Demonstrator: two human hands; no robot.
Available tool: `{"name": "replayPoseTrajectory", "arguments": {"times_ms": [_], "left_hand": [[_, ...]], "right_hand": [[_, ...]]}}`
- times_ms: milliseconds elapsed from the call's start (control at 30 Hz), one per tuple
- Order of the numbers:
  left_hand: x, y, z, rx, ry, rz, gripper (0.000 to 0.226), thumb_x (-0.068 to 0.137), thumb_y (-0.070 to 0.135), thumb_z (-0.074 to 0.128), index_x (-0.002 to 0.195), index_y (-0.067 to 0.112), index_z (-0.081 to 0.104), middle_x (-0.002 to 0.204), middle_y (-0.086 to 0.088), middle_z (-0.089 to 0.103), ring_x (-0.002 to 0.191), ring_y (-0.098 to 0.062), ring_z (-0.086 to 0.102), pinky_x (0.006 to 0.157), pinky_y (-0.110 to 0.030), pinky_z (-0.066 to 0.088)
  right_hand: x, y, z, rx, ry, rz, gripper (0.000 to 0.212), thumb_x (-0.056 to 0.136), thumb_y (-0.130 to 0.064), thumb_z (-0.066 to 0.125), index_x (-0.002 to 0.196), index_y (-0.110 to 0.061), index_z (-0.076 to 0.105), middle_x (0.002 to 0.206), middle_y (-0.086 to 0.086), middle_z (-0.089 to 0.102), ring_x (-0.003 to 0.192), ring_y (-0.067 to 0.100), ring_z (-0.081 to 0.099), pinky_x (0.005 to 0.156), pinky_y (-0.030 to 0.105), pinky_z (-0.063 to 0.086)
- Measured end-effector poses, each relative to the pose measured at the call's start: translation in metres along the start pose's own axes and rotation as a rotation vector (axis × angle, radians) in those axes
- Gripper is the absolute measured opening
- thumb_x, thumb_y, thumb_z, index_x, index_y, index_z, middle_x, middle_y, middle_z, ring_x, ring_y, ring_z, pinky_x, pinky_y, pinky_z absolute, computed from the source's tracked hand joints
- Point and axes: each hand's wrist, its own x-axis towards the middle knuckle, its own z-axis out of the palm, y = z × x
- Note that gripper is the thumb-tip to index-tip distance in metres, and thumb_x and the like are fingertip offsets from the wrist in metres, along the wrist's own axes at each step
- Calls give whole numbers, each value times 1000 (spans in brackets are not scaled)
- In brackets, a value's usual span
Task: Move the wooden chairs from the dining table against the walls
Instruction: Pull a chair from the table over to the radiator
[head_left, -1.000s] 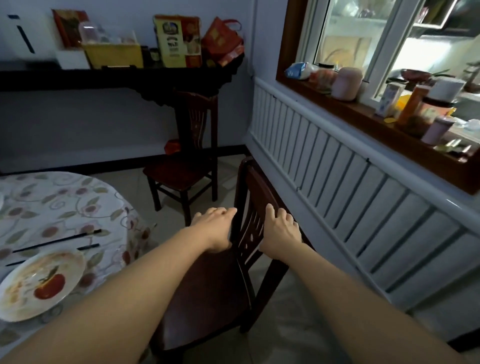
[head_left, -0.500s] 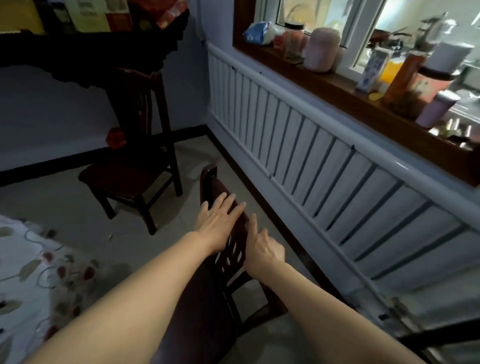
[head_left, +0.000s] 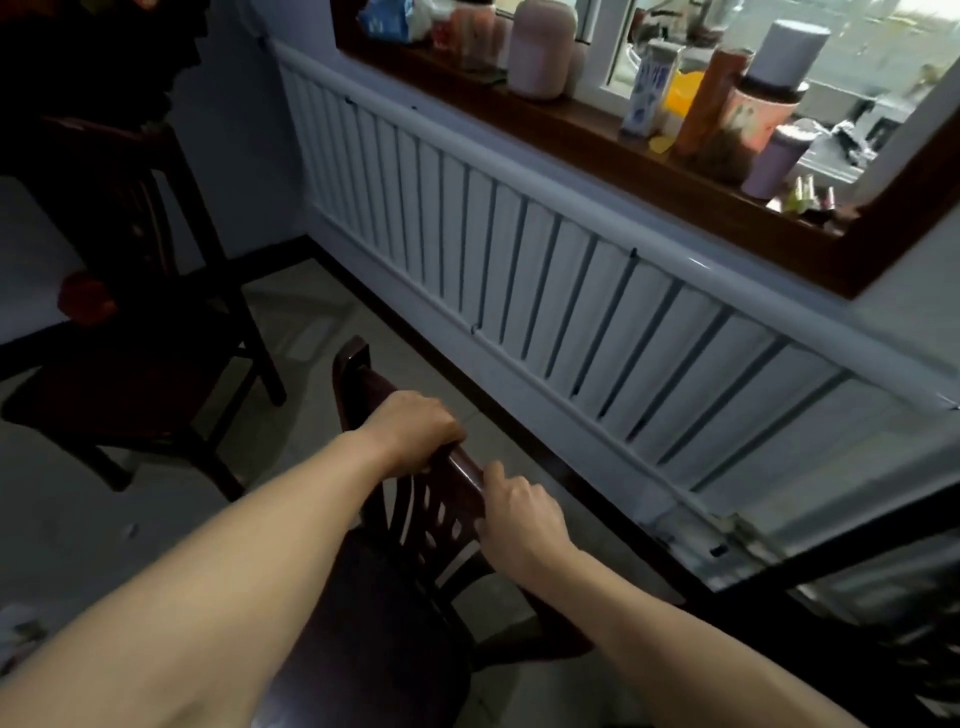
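Both bare forearms reach forward from the bottom of the view, the left from the lower left corner and the right from the lower right, converging toward the middle. The left hand (head_left: 415, 428) is curled over with knuckles up, its fingers wrapped down and out of sight. The right hand (head_left: 519, 512) sits just beside and slightly nearer the body, back upward, thumb extended forward and fingers folded under.
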Motion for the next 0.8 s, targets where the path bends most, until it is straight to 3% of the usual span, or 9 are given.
{"name": "replayPoseTrajectory", "arguments": {"times_ms": [100,433,633,800], "left_hand": [[1,-1,-10,52,-50,28,11,86,25,62,96,21,61,104,-1,65,100,-24,63,66,-33,39],[17,3,-60,124,25,57,9,87,24,57,95,22,62,103,-2,65,98,-26,64,68,-30,37],[61,27,-90,172,70,101,16,89,27,56,103,23,63,106,-3,66,99,-27,64,71,-34,44],[119,51,-117,172,67,124,9,90,21,53,94,22,61,98,-4,64,92,-27,64,63,-32,39]], "right_hand": [[-4,-4,-3,-14,-12,3,35,89,-20,59,118,-10,42,115,11,62,104,32,62,80,38,50],[-15,5,-47,-22,101,20,34,88,-17,60,116,-8,43,114,12,62,104,34,61,70,35,38],[-11,52,-80,-44,138,52,34,87,-17,59,116,-9,43,115,13,60,106,35,59,70,36,36],[5,109,-109,-43,150,88,39,85,-18,61,118,-10,43,114,11,60,104,32,60,71,36,40]]}}
